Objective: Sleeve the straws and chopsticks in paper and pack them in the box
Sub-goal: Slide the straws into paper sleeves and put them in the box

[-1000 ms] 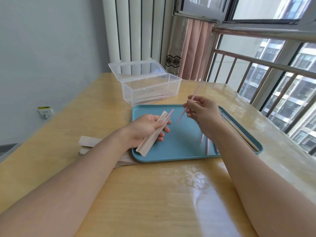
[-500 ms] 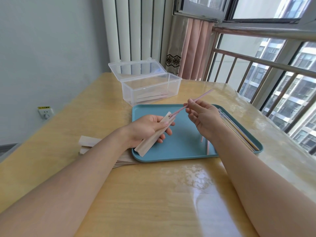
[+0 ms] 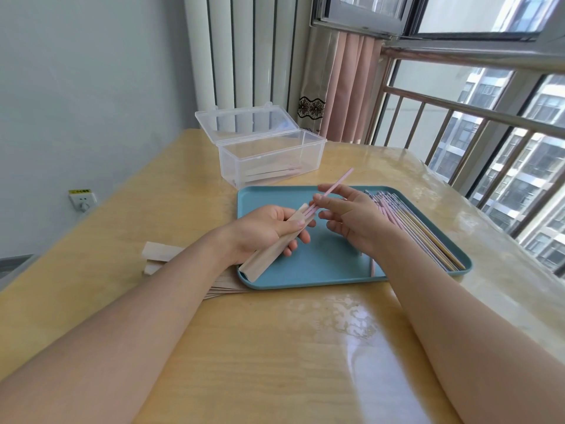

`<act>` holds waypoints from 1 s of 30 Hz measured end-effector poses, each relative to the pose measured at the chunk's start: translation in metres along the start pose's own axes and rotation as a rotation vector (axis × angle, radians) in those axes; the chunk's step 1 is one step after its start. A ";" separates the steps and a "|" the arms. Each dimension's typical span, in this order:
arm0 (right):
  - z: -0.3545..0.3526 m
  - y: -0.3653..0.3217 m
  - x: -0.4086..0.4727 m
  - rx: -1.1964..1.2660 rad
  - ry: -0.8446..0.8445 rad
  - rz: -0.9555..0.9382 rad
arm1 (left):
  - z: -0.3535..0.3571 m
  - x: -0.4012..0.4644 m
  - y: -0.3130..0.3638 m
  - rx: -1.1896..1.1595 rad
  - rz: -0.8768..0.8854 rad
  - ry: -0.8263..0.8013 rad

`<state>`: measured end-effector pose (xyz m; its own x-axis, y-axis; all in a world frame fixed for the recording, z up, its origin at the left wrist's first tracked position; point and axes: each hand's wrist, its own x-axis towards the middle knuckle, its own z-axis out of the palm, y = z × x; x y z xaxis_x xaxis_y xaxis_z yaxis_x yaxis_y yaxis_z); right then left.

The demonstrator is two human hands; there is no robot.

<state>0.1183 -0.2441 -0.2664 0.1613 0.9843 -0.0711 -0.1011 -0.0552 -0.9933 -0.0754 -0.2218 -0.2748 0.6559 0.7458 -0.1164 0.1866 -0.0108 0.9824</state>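
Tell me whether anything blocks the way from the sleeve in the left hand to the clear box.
Nothing visible does. The paper sleeve sits in the left hand above the blue tray. The clear box stands just beyond the tray's far edge, lid tipped back, top open. The right hand, holding the pink straw, is off to the side.

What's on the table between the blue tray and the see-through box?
Nothing: the head view shows only bare table between the blue tray and the clear box.

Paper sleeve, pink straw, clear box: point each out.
paper sleeve [image 3: 269,255]: head view, middle of its flat face.
pink straw [image 3: 339,183]: head view, free upper shaft.
clear box [image 3: 275,160]: head view, front wall.
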 end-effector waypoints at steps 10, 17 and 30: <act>-0.010 -0.001 0.010 -0.007 0.238 -0.199 | 0.000 -0.001 0.002 -0.014 -0.024 0.013; 0.003 0.002 0.001 -0.199 0.149 -0.245 | -0.002 -0.001 0.002 -0.109 -0.025 0.045; 0.014 0.003 -0.002 -0.215 0.038 -0.272 | -0.003 -0.003 0.007 -0.159 -0.004 0.056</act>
<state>0.1043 -0.2444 -0.2683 0.1911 0.9610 0.1996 0.1595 0.1703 -0.9724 -0.0787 -0.2224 -0.2668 0.6130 0.7814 -0.1167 0.0680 0.0949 0.9932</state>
